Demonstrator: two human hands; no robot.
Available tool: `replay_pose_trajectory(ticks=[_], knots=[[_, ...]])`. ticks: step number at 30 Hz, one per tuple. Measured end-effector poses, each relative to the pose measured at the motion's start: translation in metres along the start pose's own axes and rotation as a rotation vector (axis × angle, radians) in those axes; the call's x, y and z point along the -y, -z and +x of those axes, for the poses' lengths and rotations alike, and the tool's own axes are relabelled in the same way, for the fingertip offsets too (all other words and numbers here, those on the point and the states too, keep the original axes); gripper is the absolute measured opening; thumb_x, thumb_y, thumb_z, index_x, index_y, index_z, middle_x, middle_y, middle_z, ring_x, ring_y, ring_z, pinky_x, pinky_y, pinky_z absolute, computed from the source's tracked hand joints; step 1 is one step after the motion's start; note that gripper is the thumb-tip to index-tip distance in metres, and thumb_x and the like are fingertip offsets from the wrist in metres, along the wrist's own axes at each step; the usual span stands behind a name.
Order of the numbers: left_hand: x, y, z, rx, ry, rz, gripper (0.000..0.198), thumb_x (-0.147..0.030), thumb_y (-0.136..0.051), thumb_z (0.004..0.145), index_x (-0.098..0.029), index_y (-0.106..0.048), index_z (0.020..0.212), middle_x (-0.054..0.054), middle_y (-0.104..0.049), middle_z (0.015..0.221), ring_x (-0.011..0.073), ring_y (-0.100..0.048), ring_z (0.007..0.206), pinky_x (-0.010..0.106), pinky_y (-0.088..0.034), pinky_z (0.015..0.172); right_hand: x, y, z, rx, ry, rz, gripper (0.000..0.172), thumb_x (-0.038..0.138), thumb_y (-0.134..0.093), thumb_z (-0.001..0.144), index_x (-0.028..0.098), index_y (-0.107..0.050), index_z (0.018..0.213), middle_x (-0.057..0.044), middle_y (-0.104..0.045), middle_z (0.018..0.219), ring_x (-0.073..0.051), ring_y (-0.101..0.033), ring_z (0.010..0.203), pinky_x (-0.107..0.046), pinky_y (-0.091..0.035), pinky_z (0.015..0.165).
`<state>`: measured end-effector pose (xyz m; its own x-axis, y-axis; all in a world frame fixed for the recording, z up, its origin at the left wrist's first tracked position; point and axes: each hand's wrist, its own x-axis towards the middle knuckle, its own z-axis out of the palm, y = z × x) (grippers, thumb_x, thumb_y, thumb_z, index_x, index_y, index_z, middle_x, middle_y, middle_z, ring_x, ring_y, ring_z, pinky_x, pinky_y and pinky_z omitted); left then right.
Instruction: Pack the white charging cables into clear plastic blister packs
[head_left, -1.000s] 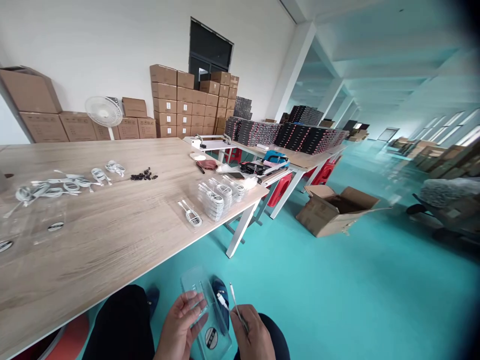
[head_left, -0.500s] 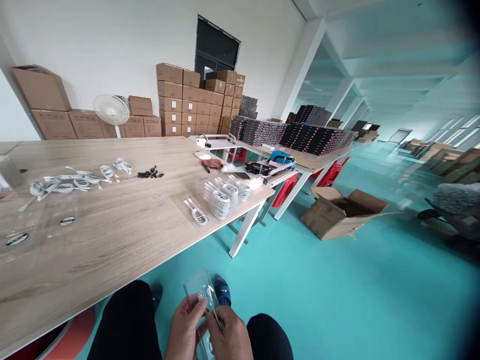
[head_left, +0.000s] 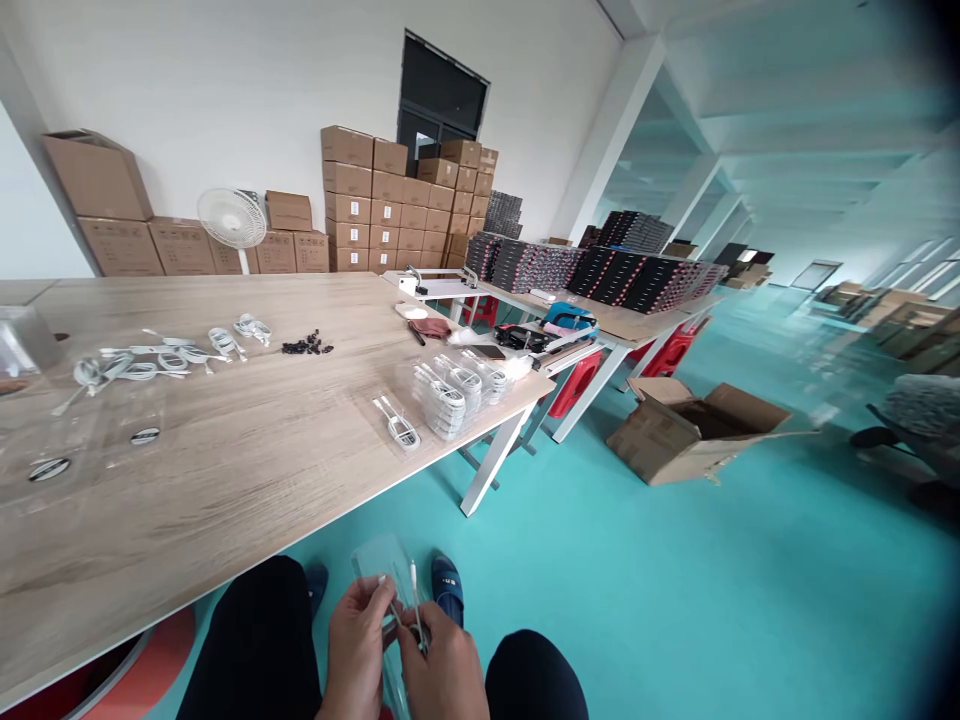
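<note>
Low in the view, above my lap, my left hand (head_left: 358, 640) pinches one end of a white cable (head_left: 415, 590) between thumb and finger. My right hand (head_left: 442, 662) is closed around the lower part of the same cable, whose other plug end stands up above the fingers. Behind and below both hands is a clear plastic package (head_left: 376, 553). My fingers hide most of the cable, and I cannot tell how much of it lies inside the plastic.
On the wooden table (head_left: 247, 470) lie loose white cables (head_left: 142, 365), small black pieces (head_left: 307, 344), and clear packages with oval labels (head_left: 145, 436). Packed cables (head_left: 446, 395) are stacked near its right corner, beside a single one (head_left: 401, 430). An open carton (head_left: 660, 440) sits on the floor.
My hands have shifted slightly left, and the fingers have moved on the cable. One plug end now points straight up between the hands. The view has turned slightly left.
</note>
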<state>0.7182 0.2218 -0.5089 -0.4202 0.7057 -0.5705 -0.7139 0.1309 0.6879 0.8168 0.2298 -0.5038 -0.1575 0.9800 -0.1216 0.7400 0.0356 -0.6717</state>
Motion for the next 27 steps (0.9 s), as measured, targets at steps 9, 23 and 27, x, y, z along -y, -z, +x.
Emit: replay_pose_trajectory(ticks=[9, 23, 27], knots=[[-0.002, 0.005, 0.001, 0.043, 0.034, -0.029, 0.036, -0.031, -0.091, 0.057, -0.021, -0.060, 0.072, -0.005, -0.062, 0.057, 0.0129, -0.057, 0.055, 0.023, -0.045, 0.053, -0.010, -0.023, -0.003, -0.148, 0.214, -0.387, 0.018, 0.014, -0.052, 0.092, 0.024, -0.065, 0.084, -0.004, -0.076, 0.076, -0.022, -0.072, 0.064, -0.030, -0.031, 0.053], [-0.022, 0.002, -0.008, 0.169, -0.013, -0.069, 0.041, -0.039, -0.095, 0.055, -0.018, -0.068, 0.077, 0.001, -0.072, 0.075, 0.0177, -0.067, 0.074, 0.026, -0.051, 0.064, -0.013, -0.002, 0.002, -0.131, 0.214, 0.109, 0.027, 0.036, -0.052, 0.096, 0.024, -0.069, 0.079, -0.004, -0.067, 0.086, -0.019, -0.064, 0.074, -0.031, -0.050, 0.070], [-0.022, 0.004, -0.010, 0.175, 0.018, -0.074, 0.048, -0.038, -0.095, 0.054, -0.019, -0.070, 0.091, 0.005, -0.077, 0.084, 0.0240, -0.073, 0.083, 0.031, -0.054, 0.070, -0.008, 0.014, 0.005, -0.013, 0.107, 0.298, 0.023, 0.035, -0.057, 0.090, 0.023, -0.068, 0.074, -0.001, -0.065, 0.072, -0.019, -0.060, 0.066, -0.029, -0.046, 0.063]])
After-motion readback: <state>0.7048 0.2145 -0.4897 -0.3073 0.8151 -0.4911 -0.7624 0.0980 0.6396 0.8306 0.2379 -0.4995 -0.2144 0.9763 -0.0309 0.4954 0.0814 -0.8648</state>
